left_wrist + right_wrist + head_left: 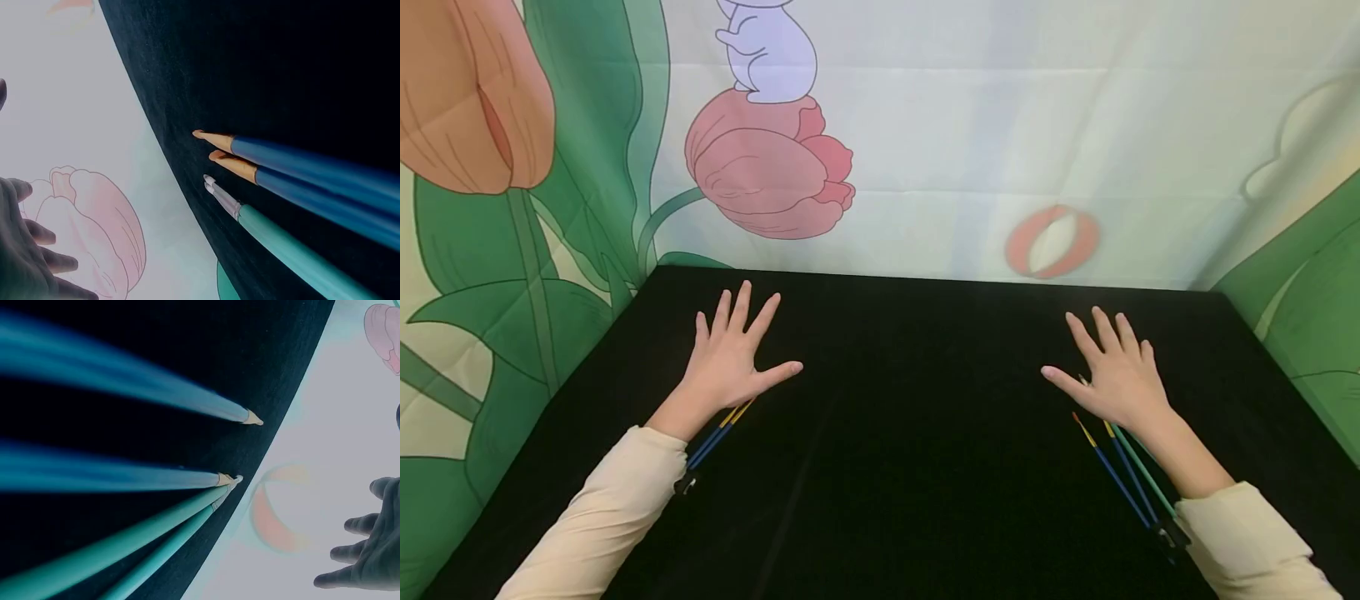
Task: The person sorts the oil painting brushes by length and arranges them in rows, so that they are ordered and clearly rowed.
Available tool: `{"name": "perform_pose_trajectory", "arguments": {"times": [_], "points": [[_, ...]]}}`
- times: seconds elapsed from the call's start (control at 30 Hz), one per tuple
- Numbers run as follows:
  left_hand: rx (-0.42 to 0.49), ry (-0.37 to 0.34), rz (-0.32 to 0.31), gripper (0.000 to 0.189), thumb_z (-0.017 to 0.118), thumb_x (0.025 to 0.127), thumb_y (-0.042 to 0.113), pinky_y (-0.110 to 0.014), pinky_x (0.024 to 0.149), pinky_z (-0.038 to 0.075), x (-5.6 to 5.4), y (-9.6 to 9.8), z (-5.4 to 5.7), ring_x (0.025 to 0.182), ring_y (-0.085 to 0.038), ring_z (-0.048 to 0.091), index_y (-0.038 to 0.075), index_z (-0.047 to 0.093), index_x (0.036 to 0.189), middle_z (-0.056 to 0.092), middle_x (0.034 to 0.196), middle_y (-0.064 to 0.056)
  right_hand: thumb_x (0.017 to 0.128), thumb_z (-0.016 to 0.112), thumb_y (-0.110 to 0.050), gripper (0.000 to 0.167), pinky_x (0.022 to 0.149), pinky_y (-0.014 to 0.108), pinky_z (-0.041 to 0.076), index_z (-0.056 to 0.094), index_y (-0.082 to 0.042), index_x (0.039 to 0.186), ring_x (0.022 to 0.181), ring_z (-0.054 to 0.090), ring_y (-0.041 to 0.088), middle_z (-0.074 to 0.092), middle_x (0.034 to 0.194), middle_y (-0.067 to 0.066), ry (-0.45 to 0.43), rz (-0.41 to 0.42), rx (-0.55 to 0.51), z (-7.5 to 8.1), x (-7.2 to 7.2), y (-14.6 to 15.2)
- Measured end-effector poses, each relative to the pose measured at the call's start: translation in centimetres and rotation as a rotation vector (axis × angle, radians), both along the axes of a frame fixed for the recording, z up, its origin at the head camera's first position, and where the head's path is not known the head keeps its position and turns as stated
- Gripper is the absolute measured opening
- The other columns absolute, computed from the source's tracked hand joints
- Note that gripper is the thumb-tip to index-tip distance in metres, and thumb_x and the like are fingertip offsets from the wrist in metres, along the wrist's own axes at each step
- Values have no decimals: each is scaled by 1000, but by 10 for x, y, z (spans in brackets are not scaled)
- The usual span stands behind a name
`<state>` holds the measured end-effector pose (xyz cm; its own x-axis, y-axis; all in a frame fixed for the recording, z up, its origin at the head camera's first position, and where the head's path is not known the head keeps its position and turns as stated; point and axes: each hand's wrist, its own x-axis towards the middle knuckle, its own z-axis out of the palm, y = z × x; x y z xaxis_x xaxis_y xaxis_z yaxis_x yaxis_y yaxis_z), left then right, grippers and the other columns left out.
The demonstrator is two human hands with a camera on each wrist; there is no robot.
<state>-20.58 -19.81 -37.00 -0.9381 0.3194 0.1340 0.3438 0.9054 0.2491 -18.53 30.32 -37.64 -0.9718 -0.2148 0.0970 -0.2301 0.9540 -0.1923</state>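
My left hand (722, 358) is held palm down with its fingers spread wide, over the left part of the black table. It holds nothing. Two paintbrushes with blue handles (312, 161) and one with a green handle (284, 242) lie by the left wrist; in the head view the hand and sleeve partly cover them. My right hand (1120, 379), spread the same way, is over the right part and grips nothing either. By that wrist are two blue paintbrushes (156, 384) and two green ones (125, 539), side by side with their tips pointing away from me.
The black-covered table (910, 433) reaches back to a hanging cloth backdrop (940, 150) printed with tulips, leaves and a white animal. Small black wrist cameras (686, 482) sit at the cuffs of both light sleeves (617, 492).
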Motion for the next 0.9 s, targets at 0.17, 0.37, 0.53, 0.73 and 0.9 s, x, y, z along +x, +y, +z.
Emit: {"name": "perform_pose_trajectory", "arguments": {"times": [0.17, 0.37, 0.53, 0.73, 0.9], "points": [[7, 16, -7, 97, 70, 95, 51, -77, 118, 7, 4, -3, 2, 156, -56, 8, 7, 24, 168, 5, 173, -30, 103, 50, -67, 95, 111, 82, 18, 22, -4, 168, 150, 15, 62, 20, 166, 37, 4, -5, 5, 1, 4, 3], [20, 9, -11, 96, 69, 95, 52, -76, 119, 6, 8, -10, 5, 157, -54, 6, 8, 24, 168, 4, 173, -29, 102, 56, -66, 96, 110, 81, 21, 22, -5, 168, 149, 19, 61, 24, 164, 38, 39, -13, 8, 2, 11, 10], [31, 10, -12, 96, 66, 96, 55, -75, 119, 8, 13, -16, 6, 156, -54, 8, 7, 25, 168, 8, 172, -30, 100, 61, -63, 97, 110, 79, 24, 23, -5, 168, 147, 22, 61, 27, 162, 38, 71, -16, 11, 1, 15, 17], [33, 0, -52, 88, 67, 99, 48, -75, 118, 18, 17, -29, 5, 153, -56, 20, 6, 29, 166, 17, 169, -33, 96, 72, -56, 93, 105, 78, 33, 36, 2, 160, 141, 32, 62, 35, 156, 40, 143, 15, 5, -2, 20, 25], [60, -36, -90, 83, 70, 99, 41, -72, 117, 26, 20, -41, 4, 150, -57, 26, 6, 34, 165, 20, 168, -34, 93, 79, -45, 87, 99, 77, 40, 44, 6, 153, 134, 40, 64, 40, 152, 41, 151, 35, 4, -4, 23, 35]]}}
